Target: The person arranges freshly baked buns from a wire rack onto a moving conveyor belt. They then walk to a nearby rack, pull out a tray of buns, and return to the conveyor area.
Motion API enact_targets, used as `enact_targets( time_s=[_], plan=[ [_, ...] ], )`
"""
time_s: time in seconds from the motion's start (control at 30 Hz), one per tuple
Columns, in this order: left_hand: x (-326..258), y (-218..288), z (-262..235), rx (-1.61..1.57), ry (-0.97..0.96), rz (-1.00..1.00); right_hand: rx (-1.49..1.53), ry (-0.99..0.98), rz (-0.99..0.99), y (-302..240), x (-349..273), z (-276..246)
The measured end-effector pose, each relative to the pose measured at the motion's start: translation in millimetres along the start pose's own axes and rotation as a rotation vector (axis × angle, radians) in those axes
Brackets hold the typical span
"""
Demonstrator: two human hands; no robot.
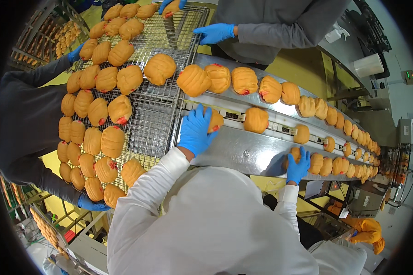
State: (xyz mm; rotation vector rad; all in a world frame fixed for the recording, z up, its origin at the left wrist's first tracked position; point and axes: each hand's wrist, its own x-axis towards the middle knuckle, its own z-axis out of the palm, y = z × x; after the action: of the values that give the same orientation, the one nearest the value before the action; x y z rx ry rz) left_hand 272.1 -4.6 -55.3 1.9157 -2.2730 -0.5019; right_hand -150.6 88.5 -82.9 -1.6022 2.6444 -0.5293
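Observation:
My left hand (196, 130), in a blue glove, curls around a golden bun (216, 120) with red filling at the near end of the conveyor (275, 127). Fingers and thumb cover part of that bun. My right hand (298, 166), also gloved in blue, closes over another bun (294, 155) on the metal ledge (234, 146) along the conveyor's near side. That bun is partly hidden by the fingers. Left of my left hand lies a wire rack (153, 121) with many similar buns in rows, several showing red filling at their ends.
A person in dark grey (30, 114) holds the rack's left side. Across from me another person's gloved hand (215, 33) rests at the rack edge; their other hand holds a bun (171, 8). Buns line both conveyor ledges. A loaded rack trolley (46, 36) stands at far left.

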Motion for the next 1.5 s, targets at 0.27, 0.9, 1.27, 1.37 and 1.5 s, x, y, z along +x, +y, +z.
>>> enact_targets(
  time_s=[0.27,0.9,1.27,1.37,1.5],
  plan=[
    [15.1,-5.9,39.5,0.008,0.166,0.005,0.263,-0.084,-0.122,-68.4,-57.2,8.8],
    [82.8,-80.3,-30.2,-0.079,0.257,0.044,0.689,-0.620,-0.839,-242.8,-12.2,87.2],
    [-43.4,-16.9,-0.4,-0.240,0.066,0.096,0.807,-0.571,-0.723,-253.8,-15.8,84.0],
    [-60.3,-22.6,-11.5,-0.407,0.047,0.160,0.611,-0.559,-0.878,-241.4,-50.7,66.3],
    [-90.9,-56.2,-56.9,-0.365,0.209,-0.002,0.544,-0.693,-0.971,-241.5,-59.7,63.3]
  ],
)
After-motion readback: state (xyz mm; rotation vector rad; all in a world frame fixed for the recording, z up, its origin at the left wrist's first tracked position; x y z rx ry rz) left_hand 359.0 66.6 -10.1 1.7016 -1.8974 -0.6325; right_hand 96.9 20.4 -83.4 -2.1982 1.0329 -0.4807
